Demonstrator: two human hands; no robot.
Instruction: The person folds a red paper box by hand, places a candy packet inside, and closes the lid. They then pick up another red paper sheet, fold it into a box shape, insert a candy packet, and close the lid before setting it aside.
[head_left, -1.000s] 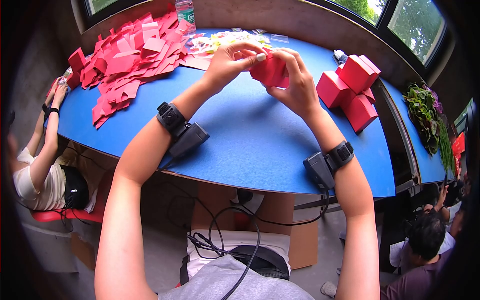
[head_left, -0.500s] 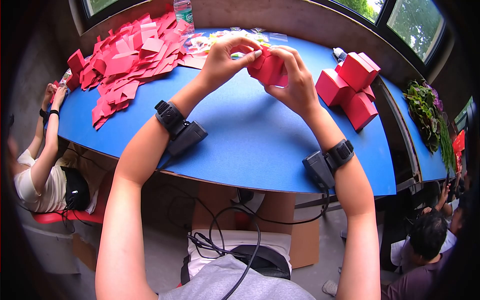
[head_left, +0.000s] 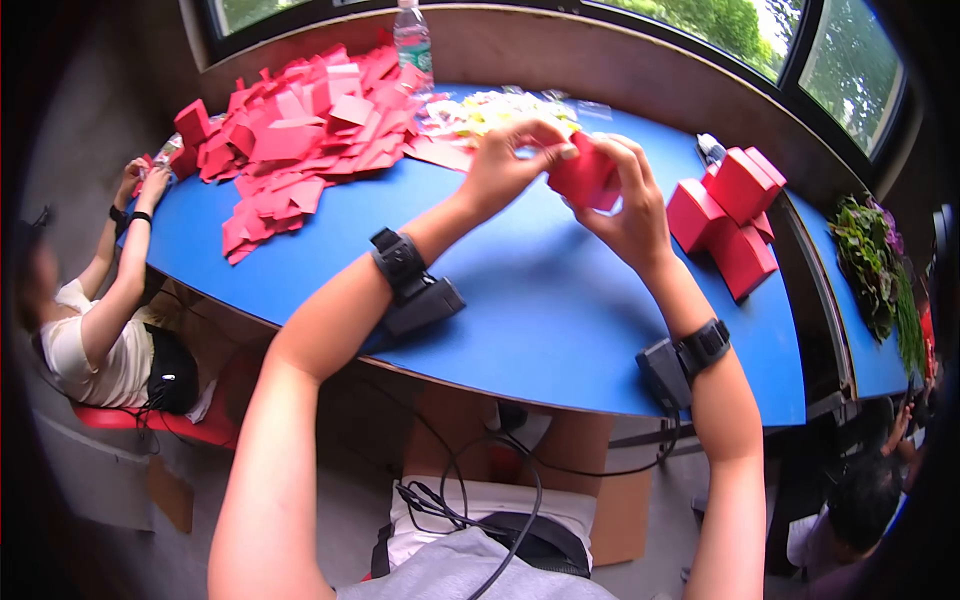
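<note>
- Right hand (head_left: 632,207): thumb and fingers clamped on the box (head_left: 583,180), thumb low on it, fingers on its right side.
- Left hand (head_left: 503,172): thumb and forefinger tips brought close at the box's upper left edge; whether they pinch the paper or only touch it, cannot tell.
- Box: one, red, apparently folded paper or thin card; lifted clear between both hands. Finer folds blurred.
- Handling, as judged: very light; stiff along the folds, soft on the flat faces; easily dented or creased; little tendency to slip. Best held lightly by opposite faces or near the folded edges, without pressing a face's middle.
- Table (head_left: 470,310): blue top, beneath the box and reaching to both sides of it.
- Packets (head_left: 500,108): small, pale and mixed in colour, spread behind the box and to its left; contents too small to tell.
- Boxes, formed (head_left: 697,215): red, a stacked cluster, near the box on its right.
- Pile (head_left: 290,140): red folded pieces, heaped and overlapping, well left of the box.
- Bottle (head_left: 412,52): clear, upright, behind the box to the left, at the pile's edge.
- Co-worker's hand (head_left: 153,186): far left of the box, beyond the pile.
</note>
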